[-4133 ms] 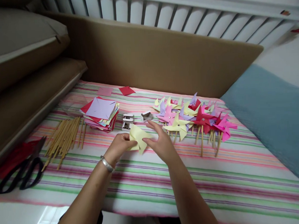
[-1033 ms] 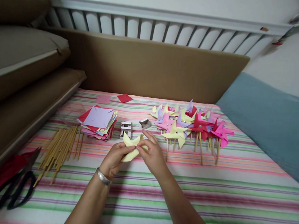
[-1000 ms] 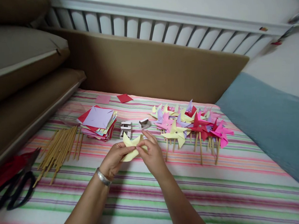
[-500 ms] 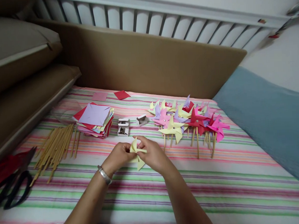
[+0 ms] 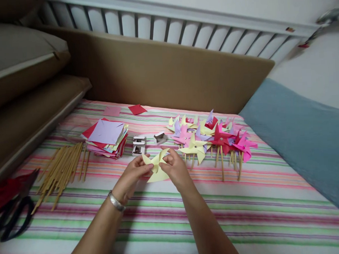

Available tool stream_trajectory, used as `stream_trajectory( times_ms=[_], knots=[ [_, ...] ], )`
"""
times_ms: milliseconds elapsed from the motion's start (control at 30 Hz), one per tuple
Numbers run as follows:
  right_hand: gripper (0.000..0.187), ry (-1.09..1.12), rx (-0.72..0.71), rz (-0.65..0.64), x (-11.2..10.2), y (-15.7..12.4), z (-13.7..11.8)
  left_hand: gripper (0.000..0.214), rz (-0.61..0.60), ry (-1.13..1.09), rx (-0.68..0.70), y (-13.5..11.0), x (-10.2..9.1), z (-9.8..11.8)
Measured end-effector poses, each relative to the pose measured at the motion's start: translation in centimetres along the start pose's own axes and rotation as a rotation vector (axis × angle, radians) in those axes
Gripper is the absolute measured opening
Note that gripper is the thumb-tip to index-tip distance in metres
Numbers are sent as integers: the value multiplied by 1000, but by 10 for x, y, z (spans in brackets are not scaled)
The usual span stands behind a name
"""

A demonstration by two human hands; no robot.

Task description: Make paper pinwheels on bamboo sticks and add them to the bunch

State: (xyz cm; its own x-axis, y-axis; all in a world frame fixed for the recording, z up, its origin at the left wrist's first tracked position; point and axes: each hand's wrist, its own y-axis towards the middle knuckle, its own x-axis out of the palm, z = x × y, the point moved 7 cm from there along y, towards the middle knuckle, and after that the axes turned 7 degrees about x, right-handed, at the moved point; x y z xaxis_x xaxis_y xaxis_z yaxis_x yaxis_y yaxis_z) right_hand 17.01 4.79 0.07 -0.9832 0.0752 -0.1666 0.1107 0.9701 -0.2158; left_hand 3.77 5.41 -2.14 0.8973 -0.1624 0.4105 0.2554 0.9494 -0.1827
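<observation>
1. So our left hand (image 5: 131,177) has a pinch on the yellow paper (image 5: 157,175), thumb near the middle where the folded points come in. Our right hand (image 5: 177,168) grips the other side, thumb and fingers closed in on the paper.
2. The yellow paper sits right between the two hands, blades curling up. We can't tell whether anything is pinning the centre; it's too small to make out.
3. Tip for this bit, as we see it: keep the left thumb light but firm so the points don't spring back, and use the right fingertips to settle each blade. We'd avoid squashing the curves flat, since a hard crease probably won't come out.
4. We'd also check that the points overlap in the middle before easing off either hand. The yellow pinwheel (image 5: 196,147) just beyond our right hand is a handy comparison.
5. Versus half a second ago: the blades were bunched, one tip pointing down at us. Now the yellow paper is spread wider and the hands sit a touch further apart.
6. Unchanged: the sticks (image 5: 60,167) left of our left hand, and the white box (image 5: 138,150) just past its fingers.
</observation>
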Motion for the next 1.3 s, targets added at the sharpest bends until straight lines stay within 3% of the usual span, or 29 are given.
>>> stream_trajectory(
  times_ms=[133,333,533,700,833,1100,1300],
  knots=[
    [50,103,-46,79,3,-3,-4,32,-34,-134,3,-1,12,-12],
    [54,104,-42,108,11,-3,-1,30,77,-180,6,1,5,-18],
    [49,55,-63,102,10,-4,-3,27,153,-178,3,4,-7,-9],
    [17,-228,-318,174,2,-16,-24,25,257,-172,24,6,-33,8],
    [25,-480,-551,46,13,-25,-36,22,310,-182,45,5,-48,16],
    [22,-585,-704,5,21,-29,-39,24,246,-141,20,7,-44,12],
    [13,-497,-588,-25,18,-23,-36,29,150,-128,-31,5,-28,5]
  ],
)
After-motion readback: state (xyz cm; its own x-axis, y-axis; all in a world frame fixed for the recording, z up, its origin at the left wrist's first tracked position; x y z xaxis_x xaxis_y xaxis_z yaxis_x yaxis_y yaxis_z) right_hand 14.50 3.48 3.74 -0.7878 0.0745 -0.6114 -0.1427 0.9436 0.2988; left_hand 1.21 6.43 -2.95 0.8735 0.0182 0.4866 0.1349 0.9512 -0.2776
